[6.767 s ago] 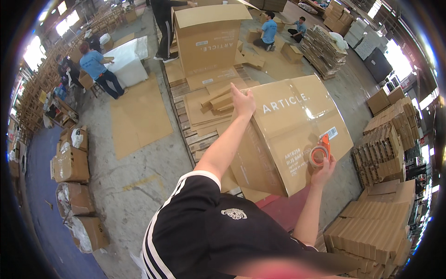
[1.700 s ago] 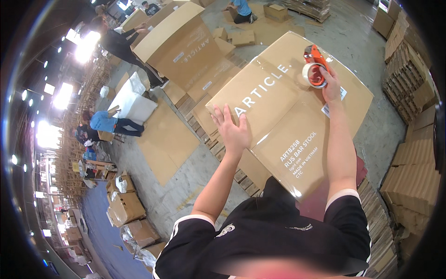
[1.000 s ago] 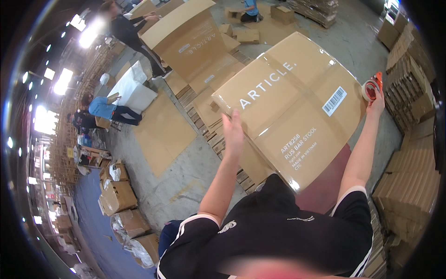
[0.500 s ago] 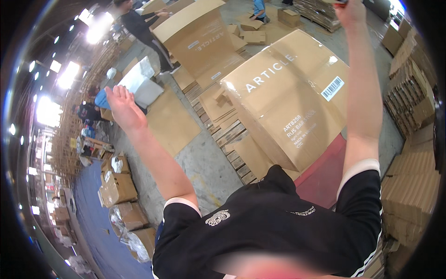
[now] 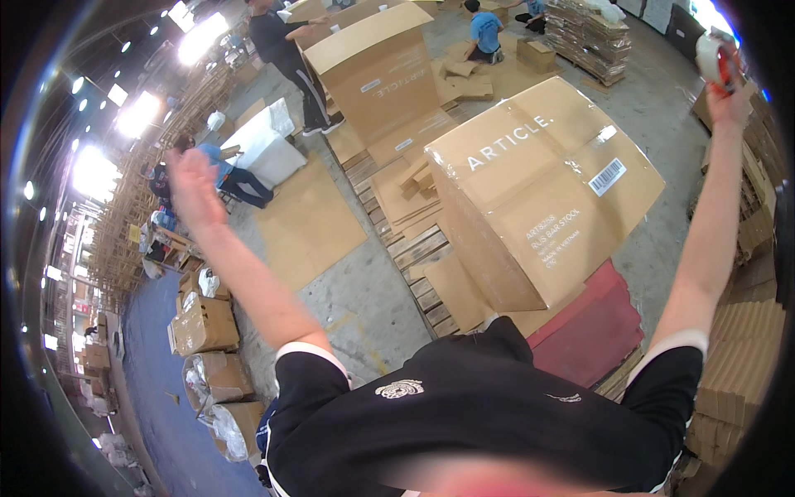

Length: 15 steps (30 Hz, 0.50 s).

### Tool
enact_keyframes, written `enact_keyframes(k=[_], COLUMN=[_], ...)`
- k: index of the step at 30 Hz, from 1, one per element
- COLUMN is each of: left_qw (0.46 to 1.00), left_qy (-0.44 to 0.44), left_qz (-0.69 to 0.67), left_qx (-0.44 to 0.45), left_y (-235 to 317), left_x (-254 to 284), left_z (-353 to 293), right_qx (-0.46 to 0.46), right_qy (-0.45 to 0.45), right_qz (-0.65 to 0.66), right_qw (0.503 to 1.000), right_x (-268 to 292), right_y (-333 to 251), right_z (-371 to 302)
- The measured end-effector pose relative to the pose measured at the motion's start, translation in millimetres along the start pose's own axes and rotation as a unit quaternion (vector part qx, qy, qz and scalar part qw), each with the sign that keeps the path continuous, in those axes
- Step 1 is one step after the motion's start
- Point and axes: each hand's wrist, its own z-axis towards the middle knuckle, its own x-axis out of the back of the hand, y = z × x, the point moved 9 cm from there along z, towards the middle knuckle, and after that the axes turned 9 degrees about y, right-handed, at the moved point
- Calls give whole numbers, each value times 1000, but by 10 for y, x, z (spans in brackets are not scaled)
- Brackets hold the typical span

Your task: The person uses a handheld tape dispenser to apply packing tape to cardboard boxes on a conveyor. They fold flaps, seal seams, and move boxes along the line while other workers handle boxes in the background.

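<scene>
My right hand (image 5: 729,109) is raised at the upper right, closed around a tape dispenser (image 5: 717,63) with a red body and a pale roll. My left hand (image 5: 197,189) is held up at the left, empty, its fingers stretched out and slightly blurred. Between my arms stands a large brown carton (image 5: 505,195), its top flaps closed, with clear tape across the top and a white barcode label. Neither hand touches this carton. Beyond it, a second tall carton (image 5: 377,83) has its flaps standing up.
Wooden pallet slats (image 5: 418,265) and loose cardboard lie beside the carton. Dark red sheets (image 5: 588,323) are stacked near me. Flat cardboard stacks (image 5: 737,356) line the right side. Small boxes (image 5: 207,323) sit at the left. Co-workers, including a person in dark clothes (image 5: 286,54), are farther off.
My right hand has swung outward to the right, bringing the tape dispenser fully into sight. My left hand has shifted slightly left. The view has tilted, so the carton appears lower and farther right.
</scene>
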Motion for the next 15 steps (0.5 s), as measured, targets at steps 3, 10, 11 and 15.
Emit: enact_keyframes(k=[3,10,11,15], left_qw=[985,882,867,772], left_qy=[-92,-312,-308,-320], left_qz=[112,331,333,524], left_qx=[92,-126,-205,-165], left_y=[-991,-2599,-2608,-3109], left_x=[-696,-2973,-3229,-3744], left_z=[-717,-2820,-2947,-3101], right_qx=[-102,-146,-147,-159], right_qy=[-40,-52,-62,-89], right_qz=[-55,-258,-279,-346], right_qw=[992,954,947,920], right_x=[647,2139,2163,2019], right_y=[768,1992,2056,2110], right_z=[-1182,-2905,-2947,-2837])
